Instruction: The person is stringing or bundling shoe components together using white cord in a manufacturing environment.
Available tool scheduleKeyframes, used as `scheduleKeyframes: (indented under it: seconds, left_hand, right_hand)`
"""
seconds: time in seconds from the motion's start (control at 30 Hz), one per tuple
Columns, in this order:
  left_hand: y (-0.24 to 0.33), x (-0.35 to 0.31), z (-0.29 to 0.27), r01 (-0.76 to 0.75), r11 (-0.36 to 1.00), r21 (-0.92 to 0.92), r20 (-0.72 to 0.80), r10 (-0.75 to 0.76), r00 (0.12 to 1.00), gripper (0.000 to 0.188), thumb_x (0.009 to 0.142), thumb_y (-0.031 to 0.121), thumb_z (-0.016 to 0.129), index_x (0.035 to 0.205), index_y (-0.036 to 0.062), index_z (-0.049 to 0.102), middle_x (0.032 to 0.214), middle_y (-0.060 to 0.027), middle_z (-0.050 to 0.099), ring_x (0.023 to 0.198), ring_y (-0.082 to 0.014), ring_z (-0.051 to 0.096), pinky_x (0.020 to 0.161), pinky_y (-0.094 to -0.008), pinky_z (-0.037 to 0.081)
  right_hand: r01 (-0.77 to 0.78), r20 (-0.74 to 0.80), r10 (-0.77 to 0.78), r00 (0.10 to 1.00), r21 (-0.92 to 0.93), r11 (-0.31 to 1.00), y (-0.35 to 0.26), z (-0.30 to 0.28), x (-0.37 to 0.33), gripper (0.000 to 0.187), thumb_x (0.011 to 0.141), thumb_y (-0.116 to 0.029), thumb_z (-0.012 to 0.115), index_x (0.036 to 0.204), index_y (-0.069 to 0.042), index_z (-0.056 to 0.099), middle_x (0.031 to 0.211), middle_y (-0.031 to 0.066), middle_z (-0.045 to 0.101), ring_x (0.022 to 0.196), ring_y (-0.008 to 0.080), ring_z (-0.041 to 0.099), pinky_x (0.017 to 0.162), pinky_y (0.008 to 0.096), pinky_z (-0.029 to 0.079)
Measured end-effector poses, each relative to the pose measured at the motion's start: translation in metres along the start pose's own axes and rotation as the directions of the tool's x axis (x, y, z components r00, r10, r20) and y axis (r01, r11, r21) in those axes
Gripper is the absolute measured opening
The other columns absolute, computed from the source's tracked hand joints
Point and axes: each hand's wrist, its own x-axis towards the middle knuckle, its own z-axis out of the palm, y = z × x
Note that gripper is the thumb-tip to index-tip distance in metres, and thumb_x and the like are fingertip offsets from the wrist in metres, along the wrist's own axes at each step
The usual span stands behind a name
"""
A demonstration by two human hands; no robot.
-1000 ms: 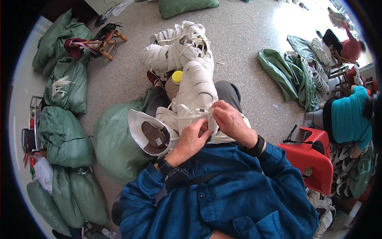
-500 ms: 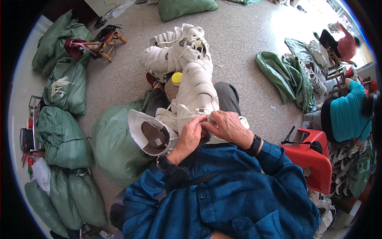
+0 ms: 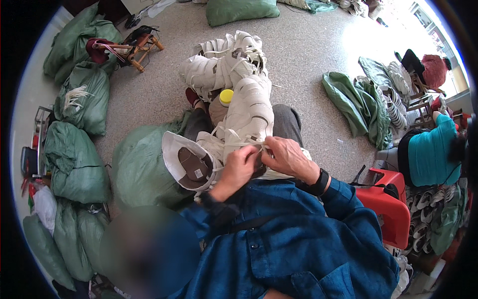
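Note:
A long row of nested white shoe uppers [image 3: 249,102] lies across my lap and reaches away over my knees. At its near end my left hand [image 3: 238,168] and my right hand [image 3: 290,157] work close together on a white shoelace [image 3: 263,144]. Right thumb and forefinger pinch the lace. The left hand's fingers are drawn together beside it, slightly blurred, and their grip is partly hidden. Left of my hands, a separate white upper with a brown insole [image 3: 193,167] rests opening-up against a green sack [image 3: 149,159].
More stacked uppers [image 3: 211,70] stand beyond my knees, near a yellow-lidded container [image 3: 226,96]. Full green sacks [image 3: 77,162] line the left wall, near a wooden stool [image 3: 142,50]. A red chair [image 3: 386,204] is at my right. Beyond it sits a person in turquoise [image 3: 430,157].
My left hand has turned and lifted slightly at the lace; the right hand keeps nearly the same place. A round blurred patch now covers the lower left of the view.

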Motion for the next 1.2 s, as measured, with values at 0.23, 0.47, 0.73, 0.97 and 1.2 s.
scheduleKeyframes:
  seconds: [0.23, 0.47, 0.73, 0.97, 1.2]
  left_hand:
    - [0.001, -0.058, -0.191, 0.101, 0.463, -0.881, 0.194, 0.158, 0.968, 0.017, 0.097, 0.010, 0.068, 0.112, 0.0046, 0.070, 0.086, -0.0077, 0.068, 0.089, -0.0242, 0.071, 0.086, -0.0378, 0.059]
    - [0.048, -0.043, -0.140, 0.067, 0.981, 0.181, 0.240, -0.110, 0.965, 0.015, 0.089, 0.007, 0.075, 0.103, 0.0014, 0.070, 0.090, -0.0032, 0.064, 0.076, -0.0103, 0.061, 0.072, -0.0280, 0.051]
    - [0.027, 0.010, -0.036, -0.416, 0.637, 0.649, 0.119, 0.456, 0.882, 0.027, 0.081, 0.013, 0.079, 0.103, 0.0029, 0.067, 0.094, -0.0098, 0.060, 0.093, -0.0283, 0.060, 0.083, -0.0403, 0.049]
    - [0.021, 0.027, -0.032, -0.486, 0.509, 0.710, 0.206, 0.511, 0.835, 0.014, 0.084, 0.005, 0.068, 0.097, 0.0031, 0.065, 0.092, -0.0109, 0.059, 0.091, -0.0294, 0.059, 0.082, -0.0409, 0.046]
    - [0.043, -0.066, -0.130, -0.362, 0.712, 0.602, 0.445, 0.078, 0.892, 0.008, 0.084, 0.004, 0.065, 0.092, 0.0059, 0.063, 0.089, -0.0148, 0.058, 0.083, -0.0373, 0.060, 0.074, -0.0472, 0.047]
  right_hand:
    - [-0.072, -0.060, 0.083, 0.995, 0.165, 0.984, 0.015, -0.002, -0.001, 0.032, 0.085, -0.023, 0.069, 0.101, 0.001, 0.055, 0.092, 0.0233, 0.066, 0.087, 0.0441, 0.066, 0.078, 0.0503, 0.052]
    - [0.137, -0.326, -0.060, 0.944, 0.218, 0.966, 0.025, 0.005, 0.005, 0.013, 0.088, -0.010, 0.069, 0.097, -0.003, 0.061, 0.100, 0.0181, 0.062, 0.097, 0.0370, 0.063, 0.085, 0.0460, 0.051]
    - [0.143, -0.278, -0.076, 0.958, 0.228, 0.963, 0.020, 0.001, -0.003, 0.011, 0.088, -0.010, 0.071, 0.096, -0.007, 0.064, 0.093, 0.0131, 0.063, 0.098, 0.0346, 0.062, 0.086, 0.0444, 0.048]
    - [0.081, -0.281, -0.068, 0.957, 0.034, 0.996, 0.000, 0.024, -0.009, 0.032, 0.076, -0.017, 0.078, 0.096, -0.006, 0.055, 0.091, 0.0139, 0.058, 0.091, 0.0348, 0.057, 0.085, 0.0438, 0.042]
    - [0.058, -0.314, -0.044, 0.948, 0.036, 0.998, 0.018, 0.022, -0.009, 0.024, 0.074, -0.009, 0.067, 0.095, -0.005, 0.055, 0.094, 0.0143, 0.055, 0.094, 0.0354, 0.054, 0.083, 0.0449, 0.041]
